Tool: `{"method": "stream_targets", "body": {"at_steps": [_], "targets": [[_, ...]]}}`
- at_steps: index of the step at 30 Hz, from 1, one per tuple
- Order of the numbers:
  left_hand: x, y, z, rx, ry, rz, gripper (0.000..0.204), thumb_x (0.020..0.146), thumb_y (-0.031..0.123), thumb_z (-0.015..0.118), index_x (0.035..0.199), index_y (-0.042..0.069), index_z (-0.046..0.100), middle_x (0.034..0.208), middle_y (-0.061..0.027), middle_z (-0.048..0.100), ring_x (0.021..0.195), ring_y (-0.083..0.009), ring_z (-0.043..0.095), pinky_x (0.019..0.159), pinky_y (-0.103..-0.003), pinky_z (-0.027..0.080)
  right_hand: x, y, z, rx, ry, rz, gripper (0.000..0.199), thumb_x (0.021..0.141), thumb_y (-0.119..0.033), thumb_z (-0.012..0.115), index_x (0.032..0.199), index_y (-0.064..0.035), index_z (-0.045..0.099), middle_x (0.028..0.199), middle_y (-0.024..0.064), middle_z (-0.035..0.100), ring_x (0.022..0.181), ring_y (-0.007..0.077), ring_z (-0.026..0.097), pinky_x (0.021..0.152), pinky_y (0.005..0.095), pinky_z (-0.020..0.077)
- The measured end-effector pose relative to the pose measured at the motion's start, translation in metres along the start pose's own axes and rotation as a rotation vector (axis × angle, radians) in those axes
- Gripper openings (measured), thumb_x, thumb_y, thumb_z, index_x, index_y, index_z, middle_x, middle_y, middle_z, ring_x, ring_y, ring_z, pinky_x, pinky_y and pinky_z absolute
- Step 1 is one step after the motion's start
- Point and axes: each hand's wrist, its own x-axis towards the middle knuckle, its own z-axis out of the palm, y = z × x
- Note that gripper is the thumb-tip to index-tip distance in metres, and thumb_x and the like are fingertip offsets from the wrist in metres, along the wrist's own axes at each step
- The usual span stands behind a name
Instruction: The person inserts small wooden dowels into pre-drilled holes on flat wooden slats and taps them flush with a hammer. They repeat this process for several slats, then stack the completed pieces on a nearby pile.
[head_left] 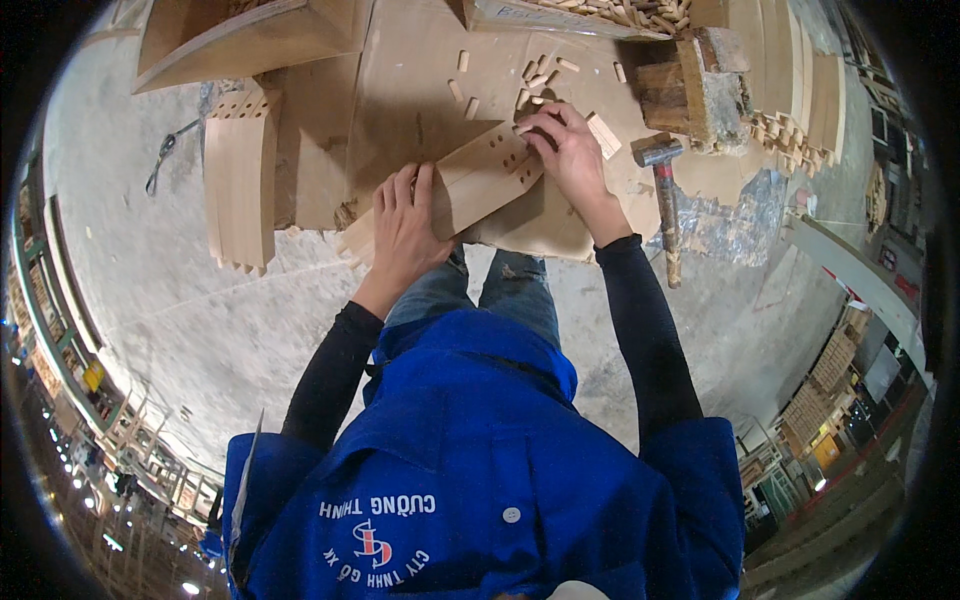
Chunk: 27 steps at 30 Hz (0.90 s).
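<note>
A stack of pale wooden boards (468, 190) lies slantwise across the cardboard-covered work surface, with dark round holes in the end nearer my right hand. My left hand (408, 220) grips the boards at their nearer left part, fingers bent over the edge. At the far right end, my right hand (570, 150) is closed in a pinch over the holes; a small wooden dowel, mostly hidden by the fingers, seems to be between the fingertips. Several loose dowels (540, 72) are scattered just beyond that hand. A small flat wood piece (603, 136) lies beside its knuckles.
A hammer (665, 190) lies to the right, near a rough wooden block (690, 92). More drilled boards (238, 180) stand at the left. Cardboard boxes sit at the back, one box (560, 18) holding many dowels. Stacked boards (800, 75) fill the far right.
</note>
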Motion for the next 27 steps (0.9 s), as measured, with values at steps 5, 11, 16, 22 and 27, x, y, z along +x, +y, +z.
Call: {"method": "stream_targets", "body": {"at_steps": [5,11,16,22,27], "targets": [[-0.001,-0.005,0.003,0.007,-0.034,0.003,0.110,0.058,0.036,0.090,0.149,0.004,0.038,0.142,-0.0201,0.044,0.132,-0.0407,0.042,0.112,-0.051,0.033,0.007,-0.007,-0.004,0.156,-0.012,0.361,0.015,0.092,-0.020,0.074,0.105,-0.0128,0.074,0.102,0.0088,0.073,0.088,0.0265,0.072,0.079,0.0376,0.0573],[0.000,-0.006,0.004,0.028,-0.052,0.001,0.115,0.056,0.045,0.092,0.150,0.005,0.038,0.143,-0.0200,0.044,0.132,-0.0412,0.042,0.113,-0.051,0.032,0.008,0.011,-0.007,0.160,0.080,0.374,0.019,0.096,-0.025,0.073,0.107,-0.0091,0.073,0.096,0.0118,0.077,0.082,0.0219,0.074,0.076,0.0342,0.0572],[-0.001,-0.005,0.001,0.036,-0.049,0.017,0.112,0.058,0.042,0.090,0.149,0.005,0.038,0.141,-0.0194,0.045,0.131,-0.0404,0.042,0.112,-0.050,0.033,-0.001,0.004,-0.007,0.392,-0.029,0.406,0.018,0.096,-0.022,0.073,0.107,-0.0083,0.072,0.094,0.0071,0.077,0.081,0.0178,0.073,0.075,0.0312,0.0568],[-0.001,-0.005,0.004,0.033,-0.040,0.017,0.113,0.057,0.045,0.090,0.149,0.004,0.038,0.141,-0.0199,0.044,0.131,-0.0416,0.042,0.112,-0.051,0.033,-0.023,0.005,0.002,0.401,-0.190,0.318,0.017,0.094,-0.020,0.075,0.107,-0.0086,0.070,0.090,0.0056,0.075,0.075,0.0159,0.069,0.071,0.0322,0.0546],[-0.001,-0.006,0.003,0.037,-0.073,0.008,0.115,0.057,0.045,0.090,0.150,0.003,0.037,0.143,-0.0196,0.043,0.133,-0.0411,0.041,0.113,-0.051,0.032,-0.016,-0.013,-0.011,0.301,-0.301,0.299,0.013,0.097,-0.014,0.072,0.106,-0.0063,0.069,0.093,0.0039,0.073,0.082,0.0119,0.067,0.074,0.0292,0.0530]]}}
